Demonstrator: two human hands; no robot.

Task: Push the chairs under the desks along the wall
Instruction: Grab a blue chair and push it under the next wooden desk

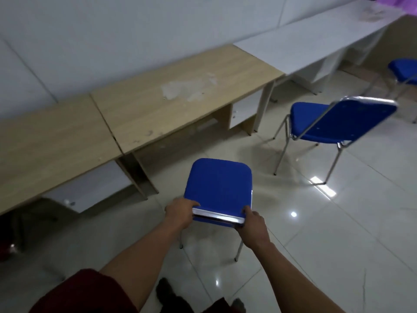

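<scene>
A blue padded chair (217,184) with chrome legs stands on the tiled floor right in front of me, facing the wooden desk (180,96) along the wall. My left hand (180,213) grips the left end of its backrest top, and my right hand (252,227) grips the right end. The seat front lies a short way out from the desk edge. A second blue chair (331,123) stands to the right, out from the desks. A third blue chair (404,71) shows partly at the right edge.
Another wooden desk (45,141) sits at the left, and a long white desk (316,39) runs to the far right along the white wall. Glossy floor tiles (338,233) spread out on the right. My shoes and dark red clothing show at the bottom.
</scene>
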